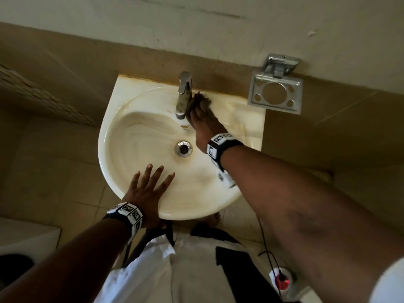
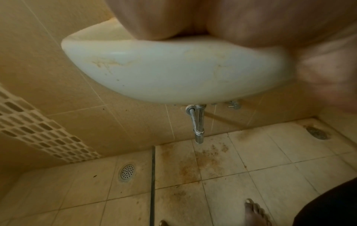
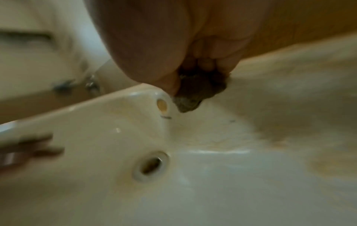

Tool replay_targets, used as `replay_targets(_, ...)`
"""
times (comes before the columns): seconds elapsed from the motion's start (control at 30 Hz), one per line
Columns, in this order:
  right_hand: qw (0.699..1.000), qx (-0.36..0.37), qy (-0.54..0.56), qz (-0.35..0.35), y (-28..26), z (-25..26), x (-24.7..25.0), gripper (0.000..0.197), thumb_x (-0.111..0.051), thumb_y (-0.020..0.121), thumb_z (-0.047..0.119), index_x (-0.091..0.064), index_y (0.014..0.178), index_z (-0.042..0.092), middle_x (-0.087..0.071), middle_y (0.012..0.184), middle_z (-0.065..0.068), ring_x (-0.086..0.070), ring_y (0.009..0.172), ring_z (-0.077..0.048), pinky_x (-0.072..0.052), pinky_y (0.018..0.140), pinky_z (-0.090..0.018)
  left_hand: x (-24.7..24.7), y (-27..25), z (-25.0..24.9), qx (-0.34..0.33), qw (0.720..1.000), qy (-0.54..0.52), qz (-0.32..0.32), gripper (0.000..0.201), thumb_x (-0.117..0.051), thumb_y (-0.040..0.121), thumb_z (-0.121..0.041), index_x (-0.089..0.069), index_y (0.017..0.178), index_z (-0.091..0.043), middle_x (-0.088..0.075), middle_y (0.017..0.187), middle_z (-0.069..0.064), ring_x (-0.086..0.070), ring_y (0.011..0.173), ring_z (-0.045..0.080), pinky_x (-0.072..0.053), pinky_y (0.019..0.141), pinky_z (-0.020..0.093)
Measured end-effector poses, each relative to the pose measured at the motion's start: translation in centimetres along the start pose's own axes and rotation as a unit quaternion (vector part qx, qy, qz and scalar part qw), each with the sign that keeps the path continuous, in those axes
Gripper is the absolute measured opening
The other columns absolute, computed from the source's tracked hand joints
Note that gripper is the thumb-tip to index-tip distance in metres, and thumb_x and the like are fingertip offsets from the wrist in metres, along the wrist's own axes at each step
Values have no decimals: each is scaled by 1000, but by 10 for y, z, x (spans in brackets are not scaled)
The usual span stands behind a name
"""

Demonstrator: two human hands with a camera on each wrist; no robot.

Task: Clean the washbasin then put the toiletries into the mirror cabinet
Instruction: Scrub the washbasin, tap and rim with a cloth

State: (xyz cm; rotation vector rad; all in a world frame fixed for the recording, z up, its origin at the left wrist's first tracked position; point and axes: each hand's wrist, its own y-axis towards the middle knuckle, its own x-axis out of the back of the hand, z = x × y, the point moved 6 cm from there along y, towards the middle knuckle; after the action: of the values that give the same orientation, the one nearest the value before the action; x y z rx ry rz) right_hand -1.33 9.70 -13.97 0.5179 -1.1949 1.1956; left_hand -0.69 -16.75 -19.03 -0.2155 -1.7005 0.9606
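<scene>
At washbasin [image 1: 218, 200] back rim, your right hand [image 1: 205, 125] grips a dark scrubbing pad [image 1: 202, 100] beside the tap [image 1: 183, 95]; left hand [image 1: 148, 193], fingers splayed flat, braces front rim. Risk: knuckles striking tap on wet ceramic.

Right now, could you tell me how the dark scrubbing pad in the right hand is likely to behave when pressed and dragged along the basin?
The scrubbing pad looks soft and floppy: it bunches in the right hand. It is probably light, since fingertips alone hold it. On the glossy washbasin it may slide easily.
</scene>
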Motion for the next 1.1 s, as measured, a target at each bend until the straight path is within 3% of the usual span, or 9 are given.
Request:
replay_targets(0.13,998,-5,-30,47,-32,-73,14,68,-40,98,9,-13,159,19,-8,167,-3,-14,151,-30,-17,123,-39,16,2,3,-1,999,-43,33,158,-51,34,-107,43,144,-43,47,155,-1,41,144,35,14,120,62)
replay_targets(0.23,992,-116,-33,29,-52,-122,41,62,-44,101,23,-18,157,24,-17,165,0,-24,148,-30,-25,118,-40,54,20,34,56,995,-76,-43,143,-52,51,-101,41,144,-45,43,158,-1,38,146,34,9,122,61)
replay_targets(0.37,982,-184,18,-25,-56,-125,46,64,-49,98,19,-21,155,22,-29,158,-1,-37,139,-25,-36,110,-35,98,42,97,156,976,-79,-132,133,-63,69,-85,32,151,-40,33,164,3,26,151,36,0,124,57)
replay_targets(0.5,992,-126,15,-22,-19,-81,27,68,-42,97,10,-11,158,10,-9,165,-11,-13,151,-33,-12,122,-37,100,46,146,225,958,-117,-130,129,-59,72,-86,30,153,-39,30,165,4,26,151,36,2,124,56)
replay_targets(0.6,999,-45,0,-12,19,-30,10,70,-39,92,6,-15,158,10,-10,165,-13,-10,151,-35,-15,124,-44,83,45,165,255,950,-150,-98,132,-58,68,-90,33,150,-42,32,165,0,27,152,32,4,124,56)
replay_targets(0.7,998,-53,15,-29,39,-13,5,70,-40,93,6,-15,158,15,-9,166,-8,-7,152,-31,-14,124,-45,69,46,174,252,944,-186,-106,132,-59,65,-90,34,148,-47,30,166,-2,24,153,31,6,123,56)
replay_targets(0.9,999,10,-39,24,16,-75,18,71,-44,94,7,-21,156,32,-19,164,4,-24,149,-26,-30,119,-47,64,51,182,250,934,-222,-127,116,-54,77,-83,28,151,-48,24,167,0,20,154,33,3,123,60)
replay_targets(1.0,998,-41,-27,47,-22,-120,29,80,-48,92,2,-16,156,39,-10,164,15,-19,151,-20,-22,123,-40,63,52,182,250,931,-225,-142,105,-49,83,-81,25,151,-50,22,168,1,19,154,33,2,123,60)
replay_targets(1.1,989,46,-43,135,-73,-119,6,62,-49,100,16,-25,155,33,-18,164,9,-16,152,-16,-16,124,-40,61,51,181,244,924,-240,-168,98,-48,87,-77,20,152,-51,19,169,2,16,155,32,1,123,60)
